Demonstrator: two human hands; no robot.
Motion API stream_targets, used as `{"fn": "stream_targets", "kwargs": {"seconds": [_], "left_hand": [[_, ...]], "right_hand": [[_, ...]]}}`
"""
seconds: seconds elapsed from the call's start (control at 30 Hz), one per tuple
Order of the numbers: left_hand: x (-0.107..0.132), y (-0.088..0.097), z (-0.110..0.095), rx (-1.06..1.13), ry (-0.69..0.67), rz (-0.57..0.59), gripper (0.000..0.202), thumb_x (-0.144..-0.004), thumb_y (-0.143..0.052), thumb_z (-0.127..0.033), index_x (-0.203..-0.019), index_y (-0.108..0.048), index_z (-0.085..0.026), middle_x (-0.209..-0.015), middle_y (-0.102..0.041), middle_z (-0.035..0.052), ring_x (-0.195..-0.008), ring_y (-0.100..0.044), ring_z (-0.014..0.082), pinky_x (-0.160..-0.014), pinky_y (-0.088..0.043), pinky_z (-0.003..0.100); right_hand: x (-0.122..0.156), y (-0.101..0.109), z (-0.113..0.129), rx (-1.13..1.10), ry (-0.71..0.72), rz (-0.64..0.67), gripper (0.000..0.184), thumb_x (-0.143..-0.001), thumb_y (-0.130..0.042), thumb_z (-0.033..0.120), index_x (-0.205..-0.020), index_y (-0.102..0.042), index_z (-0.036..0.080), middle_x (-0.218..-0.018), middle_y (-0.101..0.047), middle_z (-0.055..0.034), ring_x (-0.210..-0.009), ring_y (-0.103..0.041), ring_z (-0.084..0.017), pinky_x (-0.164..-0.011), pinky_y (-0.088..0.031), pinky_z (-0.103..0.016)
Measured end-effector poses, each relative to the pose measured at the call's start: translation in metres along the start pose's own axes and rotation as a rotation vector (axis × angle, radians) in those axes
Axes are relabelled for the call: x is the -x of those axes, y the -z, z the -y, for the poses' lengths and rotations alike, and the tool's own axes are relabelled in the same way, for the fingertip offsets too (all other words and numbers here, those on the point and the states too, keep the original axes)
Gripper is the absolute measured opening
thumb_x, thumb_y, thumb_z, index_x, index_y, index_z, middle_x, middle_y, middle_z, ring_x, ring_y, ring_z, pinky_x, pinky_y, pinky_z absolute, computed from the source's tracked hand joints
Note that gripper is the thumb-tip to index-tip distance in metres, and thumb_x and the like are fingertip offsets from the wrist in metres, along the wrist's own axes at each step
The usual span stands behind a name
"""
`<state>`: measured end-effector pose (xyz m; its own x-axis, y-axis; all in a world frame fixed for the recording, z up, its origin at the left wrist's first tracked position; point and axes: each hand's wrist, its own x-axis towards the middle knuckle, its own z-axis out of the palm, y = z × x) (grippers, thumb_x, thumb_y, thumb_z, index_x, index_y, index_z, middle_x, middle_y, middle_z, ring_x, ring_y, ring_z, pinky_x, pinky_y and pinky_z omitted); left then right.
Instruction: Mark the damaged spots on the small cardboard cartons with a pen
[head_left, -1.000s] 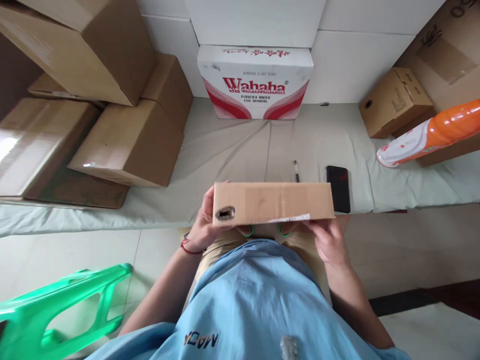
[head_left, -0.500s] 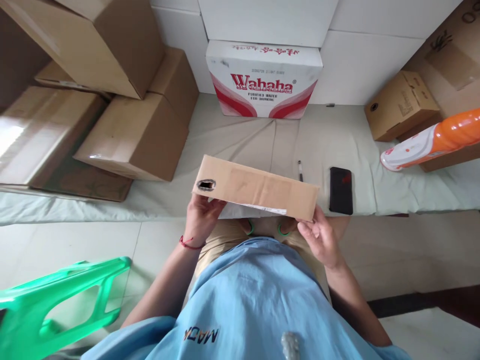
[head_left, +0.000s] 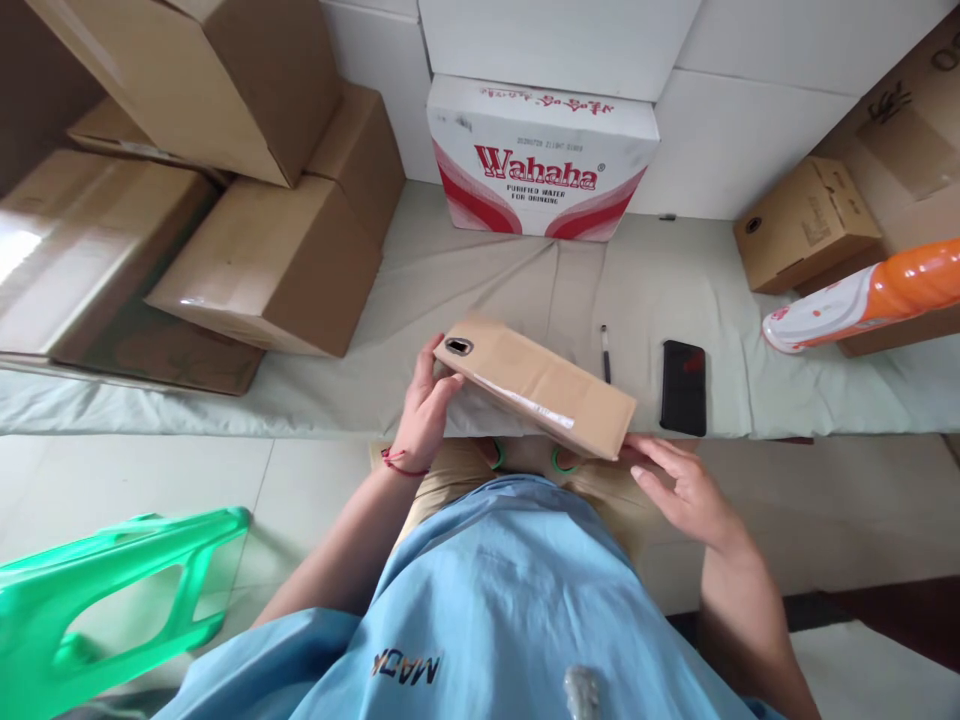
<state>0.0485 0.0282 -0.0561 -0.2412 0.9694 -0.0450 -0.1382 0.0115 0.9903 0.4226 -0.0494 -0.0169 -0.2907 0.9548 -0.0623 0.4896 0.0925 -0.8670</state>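
A flat brown cardboard box (head_left: pixel 540 375) with a dark-rimmed hole at its left end slants across the front of the cloth-covered surface, its right end lower in view. A white label strip runs along its near edge. My left hand (head_left: pixel 426 412), a red cord at the wrist, grips the box's left end, thumb on the near side and fingers partly hidden behind. At the other end my right hand (head_left: pixel 686 487) has its fingers stretched out, the tips at the lower right corner. Whether those tips press on the box I cannot tell.
A black phone (head_left: pixel 683 388) and a pen (head_left: pixel 605 352) lie to the right of the box. Behind stands a white-and-red Wahaha carton (head_left: pixel 544 170). Large cardboard boxes (head_left: pixel 262 260) are stacked left; an orange bottle (head_left: pixel 862 295) is at right. A green stool (head_left: pixel 127 590) stands on the floor.
The box has turned, its left end moving right and its right end dropping slightly nearer me. My left hand moved right with it. My right hand shifted right and its fingers straightened.
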Motion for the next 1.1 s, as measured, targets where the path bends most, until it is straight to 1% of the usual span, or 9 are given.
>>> {"fn": "stream_targets", "kwargs": {"seconds": [0.13,0.2,0.37,0.47,0.6,0.73,0.83,0.97,1.1], "left_hand": [[0.015,-0.006,-0.003,-0.275,-0.269,-0.269,0.053,-0.089,-0.074,-0.029,-0.141,-0.060,-0.029,-0.157,-0.054,0.0093,-0.164,-0.038,0.0345,-0.136,-0.033,0.055],[0.028,-0.013,-0.011,-0.380,-0.515,-0.275,0.045,-0.093,-0.072,-0.027,-0.137,-0.063,-0.029,-0.152,-0.056,0.0094,-0.166,-0.035,0.0356,-0.138,-0.029,0.060],[0.046,-0.037,-0.012,-0.533,-0.851,0.070,0.031,-0.099,-0.066,-0.030,-0.129,-0.075,-0.031,-0.149,-0.067,0.0086,-0.160,-0.047,0.0397,-0.135,-0.032,0.068],[0.033,-0.042,0.015,-0.621,-0.868,0.249,0.037,-0.102,-0.062,-0.031,-0.137,-0.073,-0.031,-0.145,-0.073,0.0099,-0.150,-0.061,0.0342,-0.135,-0.033,0.063],[0.015,-0.040,0.063,-0.628,-0.963,0.255,0.036,-0.102,-0.061,-0.037,-0.135,-0.075,-0.034,-0.140,-0.078,0.0083,-0.142,-0.068,0.0302,-0.136,-0.031,0.061],[0.014,-0.040,0.090,-0.621,-0.902,0.269,0.042,-0.101,-0.057,-0.039,-0.140,-0.072,-0.034,-0.143,-0.077,0.0086,-0.150,-0.062,0.0315,-0.138,-0.026,0.065],[0.017,-0.041,0.095,-0.572,-0.938,0.281,0.045,-0.101,-0.058,-0.036,-0.145,-0.069,-0.035,-0.146,-0.075,0.0076,-0.153,-0.059,0.0313,-0.140,-0.021,0.065],[0.018,-0.039,0.096,-0.540,-0.997,0.276,0.050,-0.102,-0.060,-0.034,-0.151,-0.063,-0.037,-0.150,-0.073,0.0082,-0.155,-0.057,0.0310,-0.141,-0.019,0.064],[0.019,-0.036,0.098,-0.556,-0.941,0.323,0.045,-0.105,-0.056,-0.043,-0.149,-0.065,-0.035,-0.151,-0.072,0.0091,-0.157,-0.054,0.0315,-0.141,-0.019,0.065]], "right_hand": [[-0.026,0.029,-0.011,0.141,-0.172,-0.041,0.038,-0.103,-0.063,0.047,-0.129,-0.080,0.024,-0.119,-0.084,-0.0107,-0.105,-0.083,-0.027,-0.099,-0.067,-0.045],[-0.053,0.036,-0.017,0.251,-0.288,-0.124,0.041,-0.103,-0.060,0.047,-0.129,-0.078,0.021,-0.109,-0.085,-0.0117,-0.097,-0.082,-0.027,-0.092,-0.066,-0.042],[-0.137,0.029,-0.022,0.705,-0.425,-0.029,0.041,-0.102,-0.064,0.053,-0.117,-0.077,0.017,-0.107,-0.083,-0.0180,-0.102,-0.078,-0.032,-0.085,-0.056,-0.039],[-0.174,0.018,-0.017,0.798,-0.439,0.052,0.028,-0.096,-0.072,0.046,-0.099,-0.077,0.019,-0.098,-0.081,-0.0160,-0.093,-0.076,-0.029,-0.075,-0.050,-0.034],[-0.199,0.020,-0.003,0.781,-0.412,0.062,0.017,-0.084,-0.073,0.026,-0.070,-0.066,0.022,-0.072,-0.072,-0.0080,-0.077,-0.069,-0.023,-0.068,-0.044,-0.032],[-0.205,0.025,0.044,0.177,-0.159,-0.221,0.018,-0.087,-0.069,0.034,-0.078,-0.057,0.024,-0.059,-0.051,0.0033,-0.055,-0.049,-0.014,-0.053,-0.033,-0.027],[-0.211,0.004,0.097,-0.383,0.048,-0.051,0.026,-0.086,-0.075,0.041,-0.085,-0.056,0.025,-0.060,-0.047,0.0082,-0.048,-0.038,-0.008,-0.046,-0.025,-0.022],[-0.232,-0.053,0.137,-0.461,0.156,0.218,0.018,-0.084,-0.074,0.035,-0.091,-0.064,0.022,-0.068,-0.062,0.0050,-0.052,-0.042,-0.007,-0.048,-0.030,-0.021],[-0.247,-0.091,0.129,-0.364,0.245,0.135,0.011,-0.085,-0.067,0.028,-0.079,-0.060,0.022,-0.060,-0.053,0.0075,-0.055,-0.040,-0.008,-0.052,-0.032,-0.022]]}}
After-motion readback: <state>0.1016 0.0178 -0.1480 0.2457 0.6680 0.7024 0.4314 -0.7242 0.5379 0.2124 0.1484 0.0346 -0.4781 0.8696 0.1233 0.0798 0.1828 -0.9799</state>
